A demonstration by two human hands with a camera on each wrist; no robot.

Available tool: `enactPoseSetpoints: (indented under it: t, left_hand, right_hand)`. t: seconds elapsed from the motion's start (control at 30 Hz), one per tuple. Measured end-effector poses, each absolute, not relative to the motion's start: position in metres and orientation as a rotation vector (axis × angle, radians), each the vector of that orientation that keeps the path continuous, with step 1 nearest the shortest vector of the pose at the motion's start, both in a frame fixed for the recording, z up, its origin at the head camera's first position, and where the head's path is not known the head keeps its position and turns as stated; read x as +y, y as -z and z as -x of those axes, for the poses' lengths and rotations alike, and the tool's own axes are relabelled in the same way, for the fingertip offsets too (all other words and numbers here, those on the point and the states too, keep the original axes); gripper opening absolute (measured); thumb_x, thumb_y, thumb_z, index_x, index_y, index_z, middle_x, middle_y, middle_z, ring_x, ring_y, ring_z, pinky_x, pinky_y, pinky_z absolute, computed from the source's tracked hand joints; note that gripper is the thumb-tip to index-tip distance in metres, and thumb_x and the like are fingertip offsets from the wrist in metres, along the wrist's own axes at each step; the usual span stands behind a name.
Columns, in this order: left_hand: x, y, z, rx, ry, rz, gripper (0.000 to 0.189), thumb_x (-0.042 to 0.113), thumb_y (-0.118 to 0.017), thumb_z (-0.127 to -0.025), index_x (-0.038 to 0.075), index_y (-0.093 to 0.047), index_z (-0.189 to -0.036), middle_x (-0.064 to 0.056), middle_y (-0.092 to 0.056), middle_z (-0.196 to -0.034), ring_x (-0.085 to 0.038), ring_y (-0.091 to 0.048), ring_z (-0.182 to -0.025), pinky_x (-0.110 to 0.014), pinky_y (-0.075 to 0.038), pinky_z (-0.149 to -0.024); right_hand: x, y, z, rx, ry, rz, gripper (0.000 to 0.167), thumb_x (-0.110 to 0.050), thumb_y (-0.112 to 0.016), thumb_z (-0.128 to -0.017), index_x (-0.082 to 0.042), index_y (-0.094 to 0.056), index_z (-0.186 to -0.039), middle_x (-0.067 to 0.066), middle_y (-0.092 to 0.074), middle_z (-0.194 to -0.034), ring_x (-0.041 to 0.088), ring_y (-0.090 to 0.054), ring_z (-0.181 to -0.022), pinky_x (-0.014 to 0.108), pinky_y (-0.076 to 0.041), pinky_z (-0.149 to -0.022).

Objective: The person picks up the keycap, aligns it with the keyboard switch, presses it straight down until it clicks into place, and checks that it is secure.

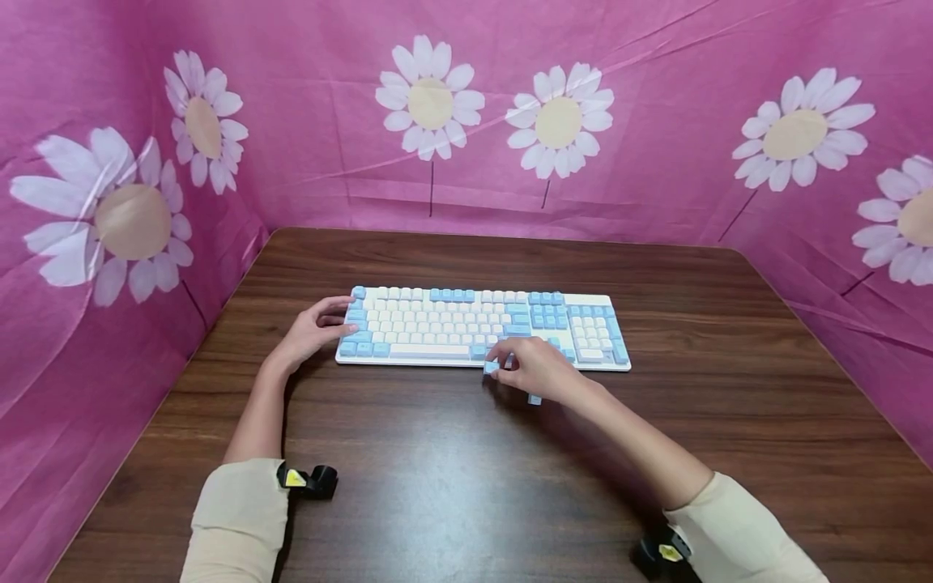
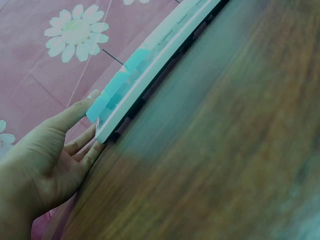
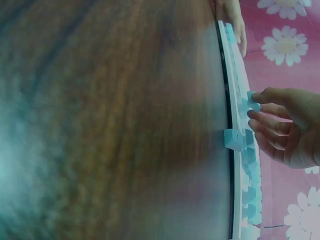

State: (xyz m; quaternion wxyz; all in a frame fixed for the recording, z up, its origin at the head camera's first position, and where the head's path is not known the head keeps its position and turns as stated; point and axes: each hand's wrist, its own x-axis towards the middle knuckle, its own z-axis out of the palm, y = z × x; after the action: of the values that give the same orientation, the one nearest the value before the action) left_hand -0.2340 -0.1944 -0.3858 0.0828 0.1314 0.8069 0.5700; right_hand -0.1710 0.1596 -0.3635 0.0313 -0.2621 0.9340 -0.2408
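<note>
A white and light-blue keyboard (image 1: 437,351) lies on the wooden table. My left hand (image 1: 309,334) grips its left end, thumb over the blue edge keys and fingers along the side, as the left wrist view also shows. Over the front edge of the keyboard, right of the space bar, my right hand (image 1: 535,366) pinches a light-blue keycap (image 3: 253,101) between thumb and fingertips. A second loose blue keycap (image 1: 535,399) sits on the table just in front of the keyboard, partly beneath the right hand. That hand hides some of the keys around the arrow cluster.
Brown wood table (image 1: 408,486) extends around the keyboard on all sides. A pink cloth (image 1: 313,146) with white daisies hangs behind and at both sides. Each sleeve carries a black wrist camera, such as the left wrist camera (image 1: 321,482).
</note>
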Motion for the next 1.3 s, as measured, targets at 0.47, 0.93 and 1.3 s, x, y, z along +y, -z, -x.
enactPoseSetpoints:
  t: [0.47,0.93,1.3]
  left_hand:
    - [-0.204,0.412,0.253,2.42,-1.708,-0.391,0.057,0.019,-0.067,-0.086,0.005,-0.043,-0.135,-0.017,-0.039,-0.135,-0.034,-0.043,-0.114,-0.037,-0.038,-0.089]
    - [-0.203,0.408,0.25,2.4,-1.714,-0.373,0.056,0.016,-0.067,-0.086,0.004,-0.042,-0.135,-0.019,-0.038,-0.136,-0.035,-0.042,-0.115,-0.042,-0.036,-0.091]
    - [-0.194,0.385,0.234,2.4,-1.703,-0.377,0.053,0.009,-0.063,-0.088,-0.003,-0.04,-0.134,-0.023,-0.037,-0.135,-0.039,-0.041,-0.115,-0.043,-0.036,-0.091]
  right_hand:
    - [0.166,0.365,0.185,2.946,0.683,0.796,0.018,-0.014,-0.069,-0.081,-0.01,-0.07,-0.099,-0.004,-0.062,-0.079,0.009,-0.055,-0.068,0.028,-0.045,-0.06]
    - [0.163,0.365,0.191,2.98,0.609,0.755,0.019,-0.017,-0.072,-0.08,-0.009,-0.071,-0.097,-0.001,-0.057,-0.083,0.011,-0.051,-0.067,0.026,-0.043,-0.057]
    - [0.161,0.371,0.192,3.068,0.518,0.835,0.017,-0.016,-0.074,-0.079,-0.012,-0.069,-0.095,-0.002,-0.06,-0.083,0.011,-0.055,-0.068,0.027,-0.046,-0.059]
